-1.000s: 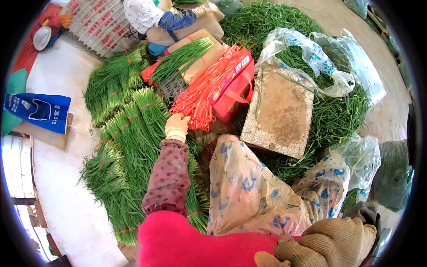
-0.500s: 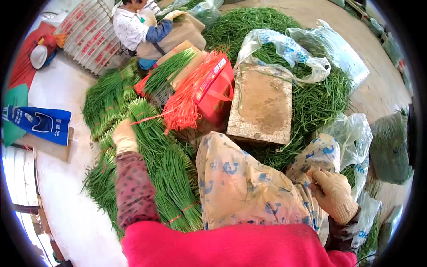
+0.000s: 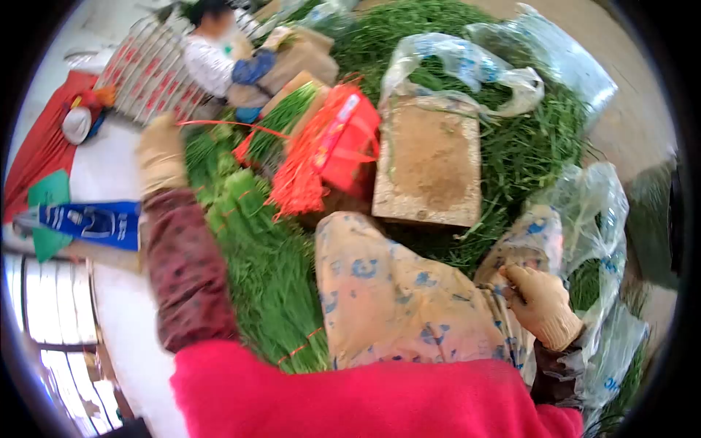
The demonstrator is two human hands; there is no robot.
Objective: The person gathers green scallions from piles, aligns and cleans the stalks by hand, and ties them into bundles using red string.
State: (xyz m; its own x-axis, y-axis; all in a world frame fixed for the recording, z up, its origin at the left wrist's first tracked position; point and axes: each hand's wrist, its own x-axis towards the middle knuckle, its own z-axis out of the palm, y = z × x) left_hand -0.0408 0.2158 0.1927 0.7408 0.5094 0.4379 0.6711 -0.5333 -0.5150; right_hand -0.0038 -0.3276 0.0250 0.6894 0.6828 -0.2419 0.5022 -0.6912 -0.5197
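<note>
My left hand (image 3: 162,155), in a pale glove and blurred by motion, is raised at the upper left with its fingers closed on a red strip (image 3: 234,124). The strip stretches right toward a bundle of red strips (image 3: 308,160) on a red bag (image 3: 355,157). Below lie green stalk bundles (image 3: 270,255) tied with red bands. My right hand (image 3: 542,303), also gloved, rests at my right knee on the patterned plastic cover (image 3: 409,306); its fingers are curled, and what they hold, if anything, is hidden.
A worn board (image 3: 431,160) stands before me, with loose green stalks (image 3: 526,153) behind and beside it. Clear plastic bags (image 3: 584,212) lie at the right. Another person (image 3: 219,58) sits at the upper left. A blue bag (image 3: 102,223) is at the far left.
My left hand has moved up and left from the stalk bundles, drawing the red strip out farther. My right hand has come into view since the earliest frame and now stays near my knee.
</note>
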